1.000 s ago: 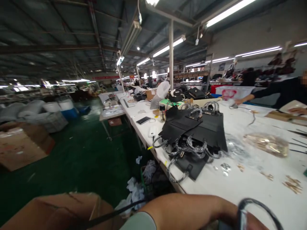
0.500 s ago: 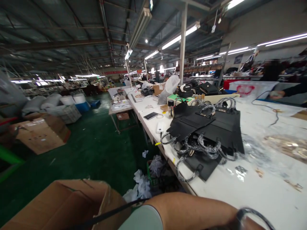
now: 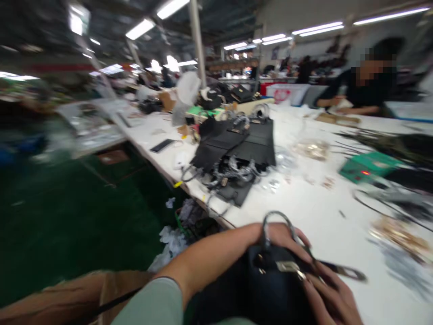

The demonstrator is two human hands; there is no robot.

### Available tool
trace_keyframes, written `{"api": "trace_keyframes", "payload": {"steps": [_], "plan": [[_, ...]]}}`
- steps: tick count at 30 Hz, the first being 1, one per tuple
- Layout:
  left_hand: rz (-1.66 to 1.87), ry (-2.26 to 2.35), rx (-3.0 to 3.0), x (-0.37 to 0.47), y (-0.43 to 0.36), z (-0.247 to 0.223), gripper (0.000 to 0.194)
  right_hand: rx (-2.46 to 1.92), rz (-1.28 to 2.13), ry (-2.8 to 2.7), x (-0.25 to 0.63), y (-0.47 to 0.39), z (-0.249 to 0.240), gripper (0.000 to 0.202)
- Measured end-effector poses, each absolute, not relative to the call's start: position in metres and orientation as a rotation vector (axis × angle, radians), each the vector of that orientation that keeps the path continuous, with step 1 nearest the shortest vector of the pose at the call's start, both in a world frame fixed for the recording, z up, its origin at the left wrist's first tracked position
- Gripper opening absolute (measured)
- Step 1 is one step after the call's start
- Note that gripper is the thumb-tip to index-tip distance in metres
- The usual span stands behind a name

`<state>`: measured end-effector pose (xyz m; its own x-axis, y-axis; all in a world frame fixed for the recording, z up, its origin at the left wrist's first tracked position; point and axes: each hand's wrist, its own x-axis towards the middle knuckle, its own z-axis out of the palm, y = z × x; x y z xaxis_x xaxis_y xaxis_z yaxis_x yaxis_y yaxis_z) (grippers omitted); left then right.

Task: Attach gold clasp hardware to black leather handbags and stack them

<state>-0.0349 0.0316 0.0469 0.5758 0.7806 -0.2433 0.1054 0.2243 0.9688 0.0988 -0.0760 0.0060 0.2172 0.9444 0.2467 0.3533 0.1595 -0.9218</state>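
A black handbag [image 3: 275,282] with gold-coloured metal fittings stands at the table's near edge, its wrapped handle [image 3: 278,214] arching up. My left hand [image 3: 287,238] lies across the bag's top behind the handle, fingers bent over the upper edge. At the bag's right side, my right hand [image 3: 333,293] has its fingers closed round the edge next to the gold clasp [image 3: 290,267]. A dark strap [image 3: 345,271] with a slotted end sticks out to the right above that hand. The bag's lower part runs out of the picture.
More black bags [image 3: 240,149] with wrapped handles lie piled on the white table [image 3: 304,205]. A phone [image 3: 162,145] is near the left edge. A green box [image 3: 370,166] with a red light stands right. Across the table a person [image 3: 361,90] works. A cardboard box [image 3: 84,289] sits lower left.
The view has swung right and down. My left forearm now shows with its hand on the handbag, and my right hand has come into view. The co-worker opposite is more fully visible.
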Motion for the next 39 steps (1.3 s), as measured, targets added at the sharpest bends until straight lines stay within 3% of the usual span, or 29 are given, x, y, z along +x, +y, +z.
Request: {"api": "trace_keyframes", "payload": {"steps": [5,12,18,26,39], "plan": [[0.189,0.725,1.276,-0.038,0.058,0.021,0.043,-1.612,0.712,-1.129,0.142,-0.081,0.014,0.028],[0.114,0.78,1.179,-0.038,0.061,0.026,0.045,-1.644,0.988,-1.056,0.154,-0.07,0.019,0.028],[0.114,0.715,1.102,-0.036,0.063,0.019,0.046,-1.644,0.72,-1.379,0.151,-0.072,0.013,0.015],[0.156,0.743,1.06,-0.033,0.06,0.025,0.043,-1.596,0.49,-1.614,0.155,-0.07,0.005,0.014],[0.204,0.701,0.993,-0.034,0.058,0.02,0.037,-1.691,0.483,-1.737,0.145,-0.067,0.008,0.018]]}}
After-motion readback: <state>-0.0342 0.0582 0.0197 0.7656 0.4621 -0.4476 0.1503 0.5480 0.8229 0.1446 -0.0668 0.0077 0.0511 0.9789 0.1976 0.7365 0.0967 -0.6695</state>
